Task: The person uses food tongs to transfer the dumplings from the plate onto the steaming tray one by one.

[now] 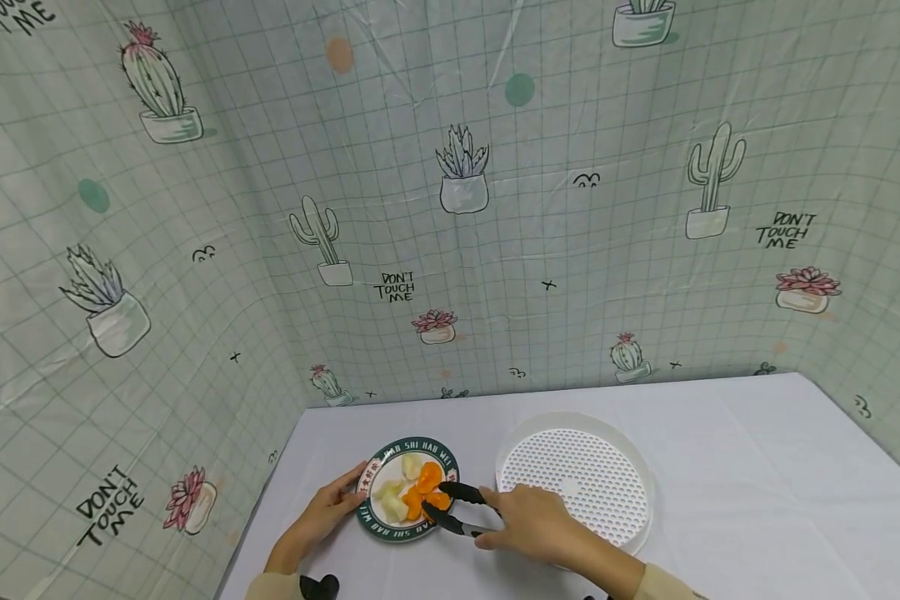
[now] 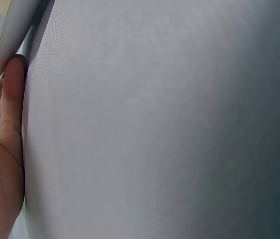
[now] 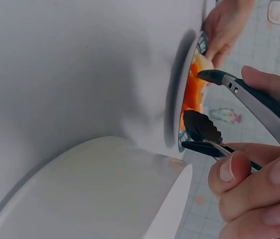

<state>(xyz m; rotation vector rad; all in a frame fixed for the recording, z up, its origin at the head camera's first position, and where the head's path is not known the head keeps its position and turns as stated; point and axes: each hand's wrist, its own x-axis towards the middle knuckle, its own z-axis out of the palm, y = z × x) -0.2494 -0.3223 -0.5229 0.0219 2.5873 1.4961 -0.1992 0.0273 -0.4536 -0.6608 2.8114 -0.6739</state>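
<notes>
A plate point(image 1: 378, 528) with a green lettered rim bears orange pieces point(image 1: 430, 477) and pale yellow pieces point(image 1: 393, 507). My left hand point(image 1: 324, 510) holds the plate's left rim. The left wrist view has the plate's edge point(image 2: 16, 32) between thumb and fingers, seen from low down. With my right hand point(image 1: 534, 523) I grip black-tipped tongs point(image 1: 461, 492) over the plate's right side. Their tips stand apart near the orange pieces in the right wrist view, one tip point(image 3: 202, 127) nearer the rim. Whether the tips touch the pieces, I cannot tell.
Right of the plate stands a round white tray point(image 1: 570, 483) with a perforated surface, partly behind my right hand. A white cloth point(image 1: 757, 483) covers the table. Behind and beside it hangs a gridded curtain point(image 1: 540, 233) with cactus prints.
</notes>
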